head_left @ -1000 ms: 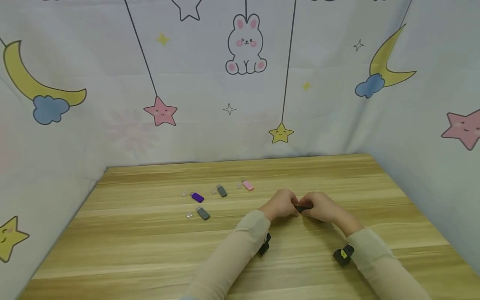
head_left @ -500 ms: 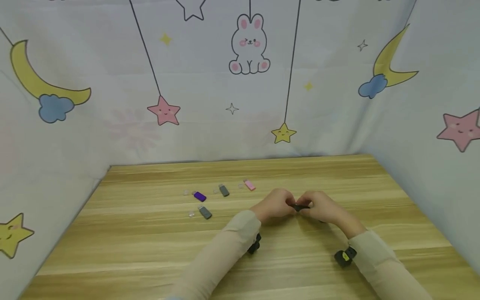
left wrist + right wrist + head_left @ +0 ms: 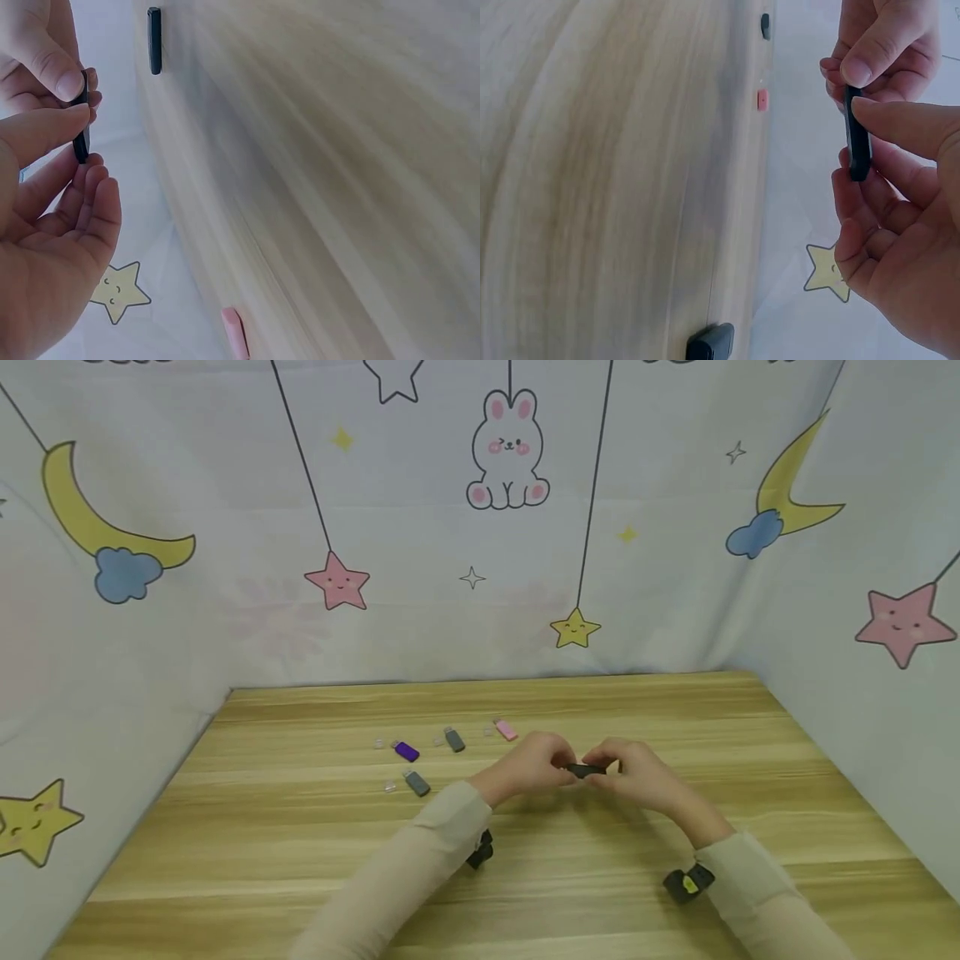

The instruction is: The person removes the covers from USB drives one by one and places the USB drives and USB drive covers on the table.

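Note:
Both hands meet over the right half of the table, raised above its top. My left hand (image 3: 531, 768) pinches one end of a black USB stick (image 3: 585, 770) between thumb and fingers. At the other end, my right hand (image 3: 637, 772) pinches the same stick, seen edge-on as a slim black USB stick (image 3: 857, 146) in the right wrist view. Fingertips cover its ends, so I cannot tell whether a cap is on it. A second black stick (image 3: 154, 41) lies on the table near the right hand, mostly hidden from the head view.
To the left lie a purple USB stick (image 3: 407, 751), a grey one (image 3: 454, 739), a nearer grey one (image 3: 417, 782) and a pink one (image 3: 506, 729). Small clear caps, such as the nearest cap (image 3: 390, 786), sit beside them. A printed curtain (image 3: 420, 635) stands behind the wooden table (image 3: 315, 860).
Both hands have shifted left and slightly away with the black USB stick, the left hand more. The head view has turned slightly left. The sticks on the left stay where they lie.

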{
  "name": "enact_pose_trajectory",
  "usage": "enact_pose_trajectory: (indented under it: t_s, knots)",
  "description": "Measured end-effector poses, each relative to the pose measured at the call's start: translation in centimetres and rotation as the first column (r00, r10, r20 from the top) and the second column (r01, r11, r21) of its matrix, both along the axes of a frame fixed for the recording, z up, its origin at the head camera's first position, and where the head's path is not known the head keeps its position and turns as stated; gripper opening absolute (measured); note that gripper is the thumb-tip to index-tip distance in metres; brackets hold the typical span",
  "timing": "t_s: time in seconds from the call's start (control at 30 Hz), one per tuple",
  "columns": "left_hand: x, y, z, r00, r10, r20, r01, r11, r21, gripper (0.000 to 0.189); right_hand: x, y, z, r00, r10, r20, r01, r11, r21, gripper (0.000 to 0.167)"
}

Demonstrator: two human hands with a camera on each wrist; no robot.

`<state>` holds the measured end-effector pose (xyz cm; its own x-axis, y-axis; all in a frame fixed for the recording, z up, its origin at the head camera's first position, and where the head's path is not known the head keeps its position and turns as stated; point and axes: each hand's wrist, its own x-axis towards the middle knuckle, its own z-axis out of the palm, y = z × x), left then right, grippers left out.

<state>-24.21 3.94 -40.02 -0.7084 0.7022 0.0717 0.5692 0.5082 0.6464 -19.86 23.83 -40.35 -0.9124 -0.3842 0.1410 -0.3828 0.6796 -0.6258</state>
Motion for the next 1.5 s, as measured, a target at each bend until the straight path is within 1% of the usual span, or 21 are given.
enact_pose_trajectory:
  t_s: [0.1,0.2,0.37,0.47,0.53,0.63,0.73,0.93,1.03,1.17,1.23,1.37,1.5]
  knots:
    - [0.2,-0.7,0.1,1.000,-0.004,0.005,0.004,1.000,0.008,0.007,-0.1,-0.2,-0.1,1.000,0.011,0.013,-0.011,1.000,-0.023,0.016]
    - [0.4,-1.3,0.1,1.000,0.004,0.015,-0.004,1.000,0.026,0.007,-0.2,-0.4,-0.4,0.999,0.018,0.031,-0.017,0.999,-0.050,0.018]
    - [0.9,-2.1,-0.1,0.999,0.038,0.027,-0.040,0.996,0.084,0.007,-0.3,-0.8,-0.6,0.995,0.001,0.104,0.011,0.993,-0.117,0.026]
    - [1.2,-2.5,-0.1,0.997,0.068,0.036,-0.072,0.990,0.125,0.006,-0.3,-0.9,-0.7,0.985,-0.009,0.170,0.041,0.983,-0.181,0.031]
    - [1.5,-2.6,-0.2,0.995,0.089,0.041,-0.094,0.984,0.153,0.006,-0.3,-1.1,-0.8,0.974,-0.022,0.223,0.075,0.971,-0.228,0.032]
    - [1.9,-2.8,-0.3,0.991,0.133,0.024,-0.135,0.974,0.180,0.007,-0.2,-1.5,-0.9,0.959,-0.035,0.280,0.117,0.953,-0.281,0.034]
    - [2.4,-3.0,-0.4,0.984,0.179,0.005,-0.176,0.962,0.206,0.009,-0.1,-1.9,-0.9,0.945,-0.042,0.324,0.154,0.932,-0.328,0.035]
    - [3.2,-3.2,-0.8,0.971,0.240,-0.019,-0.226,0.934,0.278,0.010,-0.2,-2.6,-1.1,0.925,0.008,0.379,0.172,0.883,-0.437,0.034]
    - [3.7,-3.2,-0.8,0.963,0.269,-0.025,-0.248,0.917,0.312,0.009,-0.3,-3.0,-1.3,0.911,0.041,0.410,0.187,0.847,-0.498,0.027]
    - [4.1,-3.2,-1.0,0.952,0.301,-0.048,-0.263,0.891,0.371,0.008,-0.3,-3.7,-1.3,0.888,0.086,0.452,0.220,0.783,-0.582,0.017]
    - [4.3,-3.2,-1.1,0.946,0.319,-0.061,-0.270,0.877,0.397,0.008,-0.2,-4.1,-1.3,0.881,0.104,0.462,0.229,0.760,-0.608,0.014]
    - [4.5,-3.1,-1.3,0.928,0.362,-0.085,-0.296,0.858,0.420,0.008,-0.1,-4.7,-1.3,0.870,0.121,0.477,0.246,0.733,-0.634,0.013]
    - [4.8,-3.0,-1.4,0.908,0.409,-0.089,-0.333,0.835,0.438,0.009,0.1,-5.3,-1.3,0.861,0.112,0.496,0.280,0.710,-0.646,0.014]
